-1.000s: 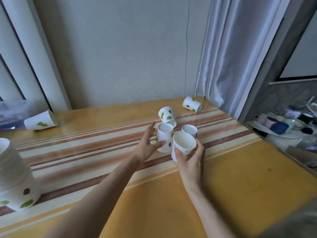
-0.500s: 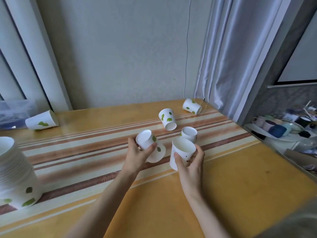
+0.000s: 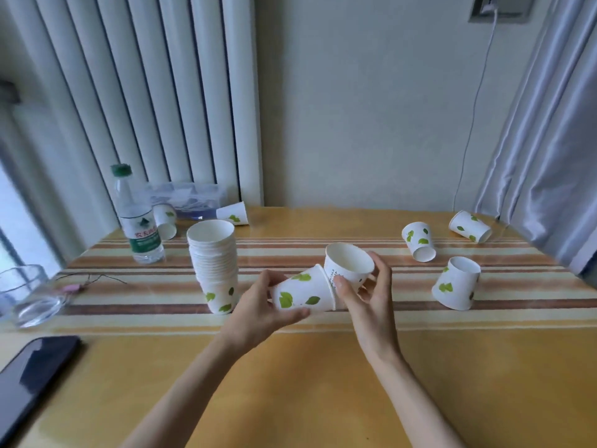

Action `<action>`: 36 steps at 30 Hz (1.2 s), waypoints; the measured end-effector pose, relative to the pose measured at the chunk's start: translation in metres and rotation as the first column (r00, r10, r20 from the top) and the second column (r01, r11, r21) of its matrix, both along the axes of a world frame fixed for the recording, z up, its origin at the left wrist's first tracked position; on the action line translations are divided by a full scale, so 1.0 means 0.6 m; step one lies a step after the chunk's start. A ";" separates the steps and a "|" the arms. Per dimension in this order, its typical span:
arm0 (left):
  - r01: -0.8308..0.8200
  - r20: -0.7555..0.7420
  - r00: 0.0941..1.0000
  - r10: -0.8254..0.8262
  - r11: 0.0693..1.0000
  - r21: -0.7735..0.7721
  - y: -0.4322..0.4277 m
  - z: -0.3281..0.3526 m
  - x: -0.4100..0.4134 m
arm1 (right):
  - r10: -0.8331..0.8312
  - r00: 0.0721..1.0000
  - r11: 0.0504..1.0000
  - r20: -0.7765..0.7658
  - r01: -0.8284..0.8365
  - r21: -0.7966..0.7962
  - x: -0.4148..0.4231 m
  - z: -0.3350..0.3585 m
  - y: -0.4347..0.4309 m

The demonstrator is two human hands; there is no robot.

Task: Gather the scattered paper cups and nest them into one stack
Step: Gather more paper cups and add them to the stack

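My left hand (image 3: pixel 258 310) grips a white paper cup with green leaves (image 3: pixel 302 294), tipped on its side with its mouth toward the right. My right hand (image 3: pixel 365 292) holds a second cup (image 3: pixel 349 265) upright, mouth up, touching the rim of the first. A tall stack of nested cups (image 3: pixel 214 263) stands just left of my hands. One cup (image 3: pixel 457 282) stands to the right. Two cups lie on their sides at the back right (image 3: pixel 418 240) (image 3: pixel 470 226). Two more lie at the back left (image 3: pixel 232 214) (image 3: pixel 165 220).
A water bottle (image 3: pixel 137 227) stands at the back left, with a clear plastic box (image 3: pixel 190 197) behind it. A glass bowl (image 3: pixel 27 294) and thin cable sit at the left edge. A dark phone (image 3: pixel 29 375) lies front left. A curtain (image 3: pixel 549 124) hangs right.
The view has swung left, bringing the stack close to my hands. My left hand has lifted its cup off the table and tipped it against the cup in my right hand.
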State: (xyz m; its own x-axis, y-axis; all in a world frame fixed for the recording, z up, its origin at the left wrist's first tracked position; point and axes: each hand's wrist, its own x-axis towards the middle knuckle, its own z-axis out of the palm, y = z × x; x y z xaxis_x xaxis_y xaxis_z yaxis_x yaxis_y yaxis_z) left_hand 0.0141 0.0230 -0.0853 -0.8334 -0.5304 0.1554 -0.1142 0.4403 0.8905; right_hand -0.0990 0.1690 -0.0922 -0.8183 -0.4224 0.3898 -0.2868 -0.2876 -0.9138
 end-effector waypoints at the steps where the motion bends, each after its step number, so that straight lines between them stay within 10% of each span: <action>1: 0.000 0.025 1.000 0.002 0.996 -0.089 -0.002 0.005 0.013 | 0.051 0.999 0.999 -0.006 -0.051 -0.003 0.011 0.009 -0.010; 6: -0.081 0.005 0.996 0.088 0.930 -0.358 -0.015 0.033 0.069 | 0.130 0.989 0.990 -0.065 -0.133 -0.046 0.053 0.065 -0.059; 17: -0.178 -0.489 0.833 0.259 0.962 0.206 -0.114 0.161 0.078 | 0.062 0.994 0.980 -0.085 -0.077 -0.181 0.056 0.145 -0.133; 36: -0.133 -0.219 0.961 0.167 0.978 0.162 -0.172 0.013 0.064 | 0.214 0.957 0.977 -0.195 -0.211 0.036 0.060 0.175 -0.264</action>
